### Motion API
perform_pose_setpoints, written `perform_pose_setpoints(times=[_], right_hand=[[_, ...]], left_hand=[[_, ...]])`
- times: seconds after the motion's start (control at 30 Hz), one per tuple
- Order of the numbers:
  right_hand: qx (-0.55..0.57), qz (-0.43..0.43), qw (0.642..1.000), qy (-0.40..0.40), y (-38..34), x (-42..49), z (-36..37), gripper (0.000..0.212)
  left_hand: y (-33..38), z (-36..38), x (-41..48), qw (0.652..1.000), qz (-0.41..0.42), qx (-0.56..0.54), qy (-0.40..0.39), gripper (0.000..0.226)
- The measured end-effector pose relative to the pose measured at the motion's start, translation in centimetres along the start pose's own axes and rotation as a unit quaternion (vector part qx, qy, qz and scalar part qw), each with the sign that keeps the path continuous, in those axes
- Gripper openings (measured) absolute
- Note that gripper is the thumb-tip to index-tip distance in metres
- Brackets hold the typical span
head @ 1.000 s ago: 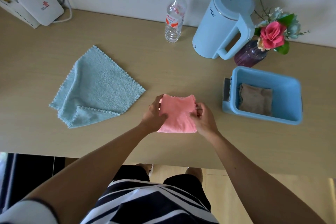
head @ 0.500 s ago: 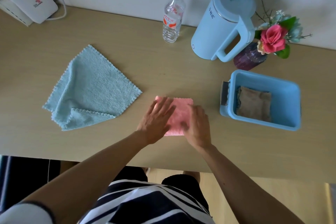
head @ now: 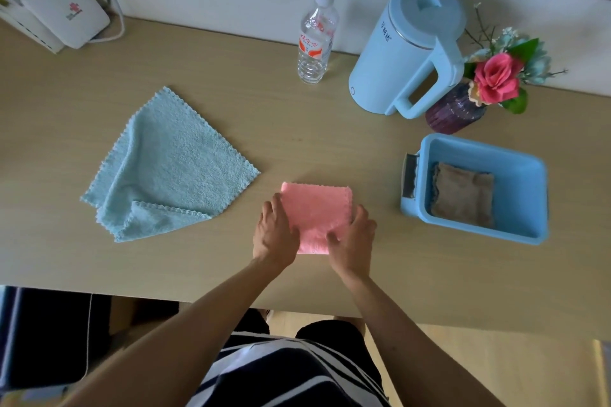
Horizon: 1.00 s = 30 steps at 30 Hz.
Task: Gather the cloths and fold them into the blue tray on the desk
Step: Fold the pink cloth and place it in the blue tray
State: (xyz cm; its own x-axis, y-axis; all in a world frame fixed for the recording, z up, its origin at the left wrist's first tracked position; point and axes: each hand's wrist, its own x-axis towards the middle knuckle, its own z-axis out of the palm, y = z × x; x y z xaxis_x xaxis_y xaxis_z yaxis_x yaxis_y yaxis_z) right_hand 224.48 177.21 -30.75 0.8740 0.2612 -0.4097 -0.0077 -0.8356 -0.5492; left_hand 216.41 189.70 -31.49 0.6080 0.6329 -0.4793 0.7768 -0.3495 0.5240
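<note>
A person's left hand (head: 276, 231) and right hand (head: 353, 241) press flat on the near corners of a small pink terry cloth (head: 315, 215), folded into a square and lying on the pale wooden desk (head: 297, 142) close to its front edge. Neither grip is closed on the fabric: the fingers lie spread on top, thumbs at the near edge. To the right, well apart from the hands, sits the blue plastic tray (head: 529, 162), already holding a folded brown cloth (head: 463, 198). To the left a larger light-blue terry cloth (head: 172, 165) lies loosely spread, one corner turned over, not yet folded. The pink square looks soft, light and limp, likely to spring open if lifted by one corner; pinching through all layers at both near corners, or sliding the fingers beneath, should keep the fold together on the way to the tray.
</note>
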Motion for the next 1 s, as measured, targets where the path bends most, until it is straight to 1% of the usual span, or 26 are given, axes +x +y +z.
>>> perform_pose_setpoints(times=[0.07, 0.13, 0.2, 0.3, 0.37, 0.4, 0.43, 0.5, 0.57, 0.63, 0.7, 0.73, 0.77, 0.8, 0.83, 0.87, 0.9, 0.93, 0.97, 1.0], right_hand=[[0.051, 0.057, 0.997, -0.007, -0.2, 0.4, -0.1, 0.083], [0.101, 0.094, 0.99, -0.031, 0.0, 0.9, -0.2, 0.079], [0.15, 0.128, 0.979, -0.06, 0.1, 1.2, -0.5, 0.065], [0.176, 0.167, 0.964, -0.113, -0.4, 1.2, -1.3, 0.031], [0.192, 0.155, 0.958, -0.145, -0.9, 0.8, -2.0, 0.011], [0.201, 0.129, 0.959, -0.151, -1.4, 0.5, -2.9, 0.007], [0.202, 0.096, 0.963, -0.152, -1.9, 0.3, -3.6, 0.012], [0.185, 0.032, 0.969, -0.161, -2.7, -0.2, -5.7, 0.012], [0.148, -0.051, 0.969, -0.192, -3.5, -0.5, -8.0, 0.011], [0.094, -0.136, 0.961, -0.222, -4.1, -0.6, -10.6, 0.011], [0.05, -0.194, 0.951, -0.237, -4.8, -0.3, -13.6, 0.011], [0.03, -0.216, 0.945, -0.244, -5.1, -0.1, -15.1, 0.012], [0.007, -0.235, 0.94, -0.248, -5.3, 0.3, -16.6, 0.012], [-0.019, -0.248, 0.936, -0.25, -5.5, 0.7, -18.1, 0.013], [-0.038, -0.253, 0.934, -0.249, -5.4, 1.3, -19.7, 0.015], [-0.044, -0.251, 0.935, -0.246, -5.4, 1.7, -21.0, 0.018], [-0.038, -0.245, 0.939, -0.237, -5.2, 2.2, -22.4, 0.024], [-0.02, -0.237, 0.946, -0.221, -4.9, 2.6, -23.7, 0.031], [0.016, -0.224, 0.953, -0.203, -4.5, 3.1, -24.9, 0.037], [0.067, -0.204, 0.959, -0.183, -4.0, 3.5, -26.0, 0.04]], left_hand=[[0.3, 0.1, 0.4, 0.997, -0.056, -0.057, -0.003, 0.063], [0.6, 0.0, 0.7, 0.99, -0.105, -0.088, -0.015, 0.052], [0.6, -0.3, 1.0, 0.987, -0.122, -0.099, -0.044, 0.039], [0.6, -0.9, 0.7, 0.975, -0.137, -0.151, -0.083, 0.029], [0.4, -1.2, 0.1, 0.969, -0.145, -0.178, -0.094, 0.026], [0.4, -1.4, -0.1, 0.966, -0.149, -0.189, -0.098, 0.025], [0.2, -1.7, -0.4, 0.962, -0.157, -0.2, -0.104, 0.025], [-0.4, -2.1, -0.8, 0.95, -0.167, -0.242, -0.108, 0.04], [-0.4, -2.3, -1.4, 0.95, -0.147, -0.261, -0.092, 0.056], [0.4, -2.7, -1.9, 0.962, -0.103, -0.25, -0.048, 0.07], [2.3, -3.7, -2.4, 0.976, 0.0, -0.218, -0.014, 0.094], [3.4, -4.4, -2.4, 0.979, 0.067, -0.193, -0.019, 0.105], [4.8, -5.1, -2.5, 0.978, 0.125, -0.161, -0.037, 0.109], [6.3, -5.9, -2.6, 0.975, 0.166, -0.132, -0.06, 0.109], [8.1, -6.5, -2.7, 0.972, 0.186, -0.111, -0.087, 0.102], [10.0, -7.1, -2.9, 0.971, 0.188, -0.1, -0.113, 0.087], [11.8, -7.5, -3.1, 0.969, 0.187, -0.097, -0.128, 0.066], [13.7, -7.7, -3.3, 0.967, 0.188, -0.108, -0.134, 0.047], [15.2, -7.6, -3.4, 0.962, 0.193, -0.134, -0.14, 0.036], [16.8, -7.4, -3.5, 0.954, 0.199, -0.169, -0.148, 0.029]])
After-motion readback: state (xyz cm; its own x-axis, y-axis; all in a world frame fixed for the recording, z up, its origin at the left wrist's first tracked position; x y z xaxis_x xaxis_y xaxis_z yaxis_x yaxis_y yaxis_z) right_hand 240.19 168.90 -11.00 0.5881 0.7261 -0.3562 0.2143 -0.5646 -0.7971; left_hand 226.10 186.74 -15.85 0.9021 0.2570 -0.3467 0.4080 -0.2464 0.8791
